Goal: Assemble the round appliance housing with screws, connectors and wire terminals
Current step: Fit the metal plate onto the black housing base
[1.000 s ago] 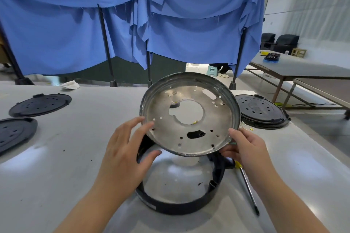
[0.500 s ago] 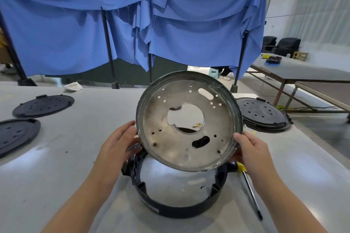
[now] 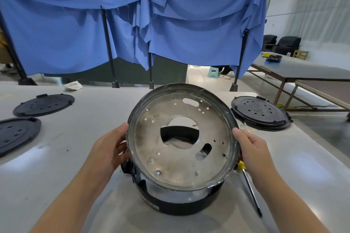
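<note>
A round metal pan point(image 3: 181, 164) with a large centre hole and several small holes is tilted toward me above a black ring housing point(image 3: 176, 205) standing on the grey table. My left hand point(image 3: 108, 149) grips the pan's left rim, fingers curled behind it. My right hand point(image 3: 251, 147) grips the right rim. The pan covers most of the ring; only the ring's front wall and part of its far wall, seen through the centre hole, show.
A yellow-handled screwdriver point(image 3: 250, 191) lies on the table right of the ring. Small brass terminals point(image 3: 248, 130) lie near a black round cover point(image 3: 260, 112) at right. Two more black covers point(image 3: 44, 105) point(image 3: 16, 134) sit at left. Blue curtains hang behind.
The pan has come closer to me and tilted more upright, its face turned toward me. Both hands shifted outward to grip opposite sides of its rim.
</note>
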Available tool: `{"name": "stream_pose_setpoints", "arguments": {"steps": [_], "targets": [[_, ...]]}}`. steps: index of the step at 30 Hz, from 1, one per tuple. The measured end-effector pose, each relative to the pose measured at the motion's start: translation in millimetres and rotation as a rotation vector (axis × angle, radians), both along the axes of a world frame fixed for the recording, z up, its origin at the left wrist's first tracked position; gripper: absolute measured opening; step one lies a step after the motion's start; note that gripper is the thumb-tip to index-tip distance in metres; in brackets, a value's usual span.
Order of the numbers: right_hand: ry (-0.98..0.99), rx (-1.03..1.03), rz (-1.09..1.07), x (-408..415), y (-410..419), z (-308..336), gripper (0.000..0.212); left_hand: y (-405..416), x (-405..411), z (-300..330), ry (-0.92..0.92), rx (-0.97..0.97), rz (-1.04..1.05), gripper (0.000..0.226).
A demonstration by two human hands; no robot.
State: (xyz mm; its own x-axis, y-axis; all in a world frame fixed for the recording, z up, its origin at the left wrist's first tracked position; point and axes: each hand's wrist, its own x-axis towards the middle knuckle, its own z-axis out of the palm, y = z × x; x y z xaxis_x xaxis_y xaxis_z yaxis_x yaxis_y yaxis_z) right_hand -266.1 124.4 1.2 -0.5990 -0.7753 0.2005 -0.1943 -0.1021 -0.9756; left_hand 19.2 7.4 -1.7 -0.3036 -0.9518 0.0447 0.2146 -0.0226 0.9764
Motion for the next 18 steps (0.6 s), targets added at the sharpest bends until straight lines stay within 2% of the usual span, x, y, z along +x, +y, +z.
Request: {"name": "stream_pose_setpoints", "arguments": {"steps": [2,5,8,11,13,18], "targets": [[-0.008,-0.003,-0.006,-0.1,-0.4,-0.1,0.044,-1.6,-0.2,-3.5,-0.013,0.002,0.018,0.033],[-0.053,-0.018,-0.011,0.8,0.2,0.8,0.03,-2.4,0.5,-6.9,-0.009,-0.007,0.039,0.035],[-0.088,-0.02,-0.001,1.4,0.6,1.6,0.02,-1.5,0.7,-8.0,-0.008,-0.014,0.047,0.023],[-0.096,-0.013,0.002,0.5,-0.3,-0.2,0.016,-0.1,0.4,-7.2,-0.038,-0.038,0.064,0.024],[-0.099,-0.001,-0.01,0.0,-1.4,-1.7,0.015,1.7,0.5,-6.3,-0.133,-0.115,0.104,0.029],[-0.079,0.055,-0.047,-4.7,-0.3,-5.0,0.021,7.3,1.8,-10.4,-0.506,-0.469,0.224,0.053]]}}
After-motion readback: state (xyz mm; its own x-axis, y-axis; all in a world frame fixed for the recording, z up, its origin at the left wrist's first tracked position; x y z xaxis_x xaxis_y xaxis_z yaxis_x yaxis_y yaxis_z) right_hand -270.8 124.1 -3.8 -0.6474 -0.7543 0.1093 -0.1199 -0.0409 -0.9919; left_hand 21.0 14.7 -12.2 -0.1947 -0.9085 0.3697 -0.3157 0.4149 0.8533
